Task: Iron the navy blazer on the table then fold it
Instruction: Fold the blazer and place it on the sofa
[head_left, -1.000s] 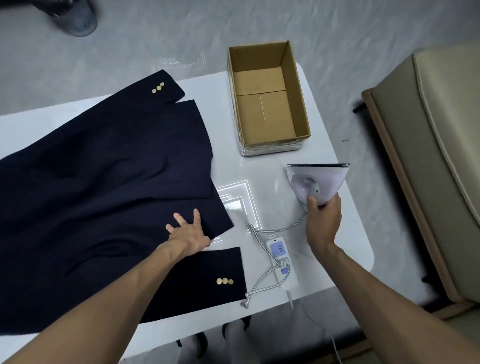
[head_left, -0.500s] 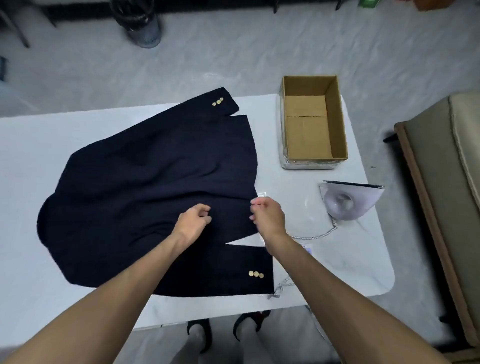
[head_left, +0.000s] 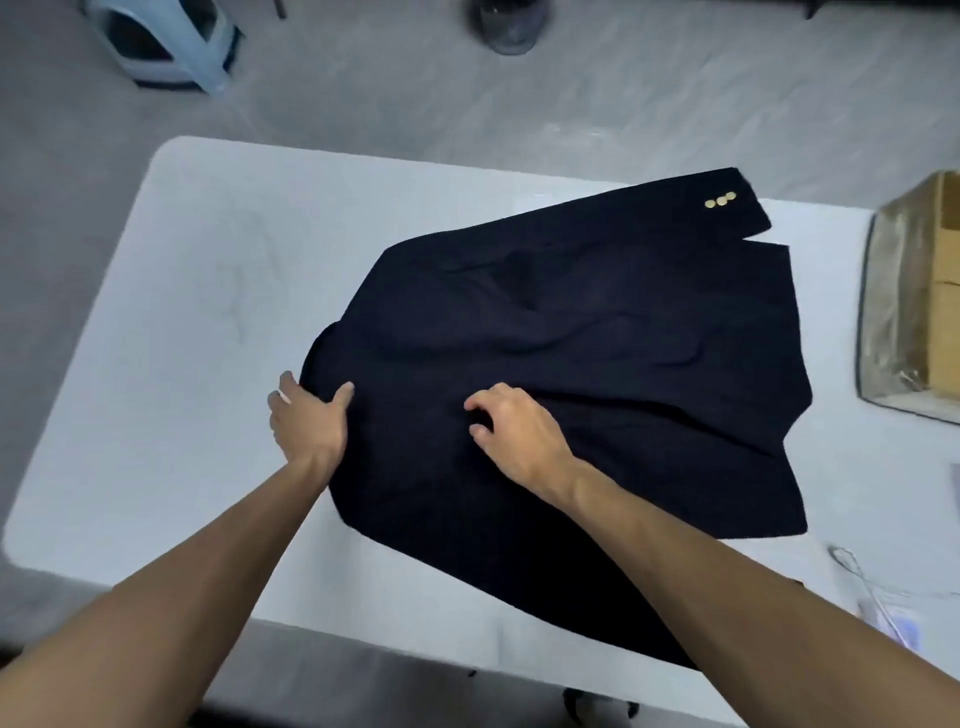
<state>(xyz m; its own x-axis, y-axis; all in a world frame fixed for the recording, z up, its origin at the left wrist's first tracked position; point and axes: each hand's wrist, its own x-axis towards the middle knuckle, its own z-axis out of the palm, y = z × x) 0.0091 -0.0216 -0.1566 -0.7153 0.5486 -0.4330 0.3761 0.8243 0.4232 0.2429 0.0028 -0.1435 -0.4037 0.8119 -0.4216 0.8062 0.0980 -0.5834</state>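
Navy blazer (head_left: 597, 364), flat on white table (head_left: 218, 312), mid-to-right of tabletop
Long axis L–R across table: shoulder end twd table's left, hem twd table's right end by cardboard box (head_left: 935, 270); far sleeve cuff (head_left: 727, 200) w/ 3 gold btns points to table's far-right corner. Left hand (head_left: 306, 423) grips shoulder edge, thumb on top; right hand (head_left: 519, 434) fingers curled, pinching cloth nr table centre

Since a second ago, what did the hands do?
The right hand let go of the iron and moved left onto the blazer, fingers curled into the cloth. The left hand slid left and now grips the blazer's edge. The blazer stays spread on the table, the box beside it.
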